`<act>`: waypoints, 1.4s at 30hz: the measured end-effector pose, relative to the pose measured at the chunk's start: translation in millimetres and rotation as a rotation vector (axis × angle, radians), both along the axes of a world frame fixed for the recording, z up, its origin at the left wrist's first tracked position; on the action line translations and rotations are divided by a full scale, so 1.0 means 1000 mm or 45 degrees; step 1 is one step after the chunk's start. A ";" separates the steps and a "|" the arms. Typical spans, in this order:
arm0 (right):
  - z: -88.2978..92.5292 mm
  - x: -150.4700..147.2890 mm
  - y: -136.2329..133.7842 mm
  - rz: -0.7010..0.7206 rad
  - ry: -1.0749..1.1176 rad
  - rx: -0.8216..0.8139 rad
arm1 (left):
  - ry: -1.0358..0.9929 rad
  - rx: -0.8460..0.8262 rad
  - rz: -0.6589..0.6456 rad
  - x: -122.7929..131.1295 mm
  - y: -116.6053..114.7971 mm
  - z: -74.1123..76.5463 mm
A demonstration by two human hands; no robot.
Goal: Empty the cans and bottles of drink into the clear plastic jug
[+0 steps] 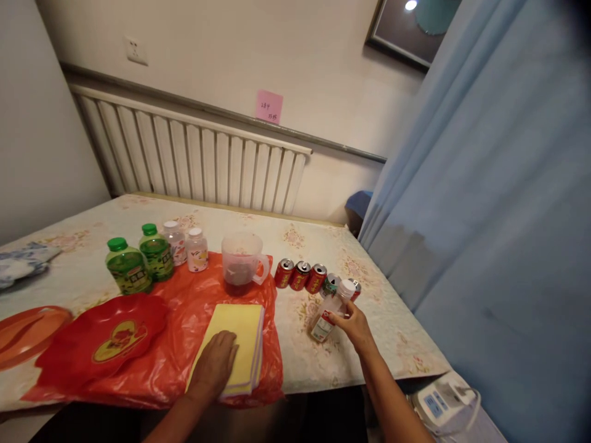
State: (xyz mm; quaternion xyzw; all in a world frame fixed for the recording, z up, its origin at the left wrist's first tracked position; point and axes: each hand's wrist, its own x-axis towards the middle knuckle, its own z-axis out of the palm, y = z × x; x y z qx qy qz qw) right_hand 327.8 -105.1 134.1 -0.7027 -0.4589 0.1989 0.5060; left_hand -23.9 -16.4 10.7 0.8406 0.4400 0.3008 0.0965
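My right hand (353,325) grips a small clear bottle (329,312) with a white cap and a red-and-white label, tilted above the table just in front of a row of red cans (300,275). My left hand (215,364) lies flat, palm down, on a yellow folded cloth (240,329). The cloth sits on a red plastic bag (194,307) spread over the table. A clear measuring jug (242,261) with dark liquid at the bottom stands on the bag behind the cloth.
Two green-capped bottles (138,261) and two small white-capped bottles (187,246) stand at the back left. A red heart-shaped plate (108,335) and an orange tray (28,335) lie left. A blue curtain (484,215) hangs right; a radiator (194,157) lines the wall. A white device (446,403) sits below the table's corner.
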 end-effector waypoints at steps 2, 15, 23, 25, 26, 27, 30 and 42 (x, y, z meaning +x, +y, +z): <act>-0.006 0.013 -0.002 -0.049 -0.029 0.003 | 0.101 0.091 0.005 0.000 0.000 -0.005; -0.035 0.064 -0.015 -0.268 -0.187 -0.052 | 0.237 0.256 0.048 -0.003 0.000 -0.020; -0.030 0.058 0.003 -0.399 -0.266 -0.030 | 0.239 0.274 0.054 -0.003 0.001 -0.019; -0.031 0.055 0.012 -0.426 -0.287 -0.018 | 0.244 0.270 0.051 -0.003 0.000 -0.018; -0.031 0.053 0.017 -0.445 -0.300 -0.012 | 0.248 0.268 0.054 -0.003 0.000 -0.018; -0.032 0.051 0.022 -0.468 -0.313 -0.007 | 0.253 0.267 0.058 -0.003 0.000 -0.018; -0.035 0.046 0.035 -0.548 -0.345 0.000 | 0.265 0.265 0.067 -0.003 0.000 -0.017; -0.096 0.027 0.035 -0.649 -0.301 -0.020 | 0.261 0.283 0.051 -0.002 0.000 -0.016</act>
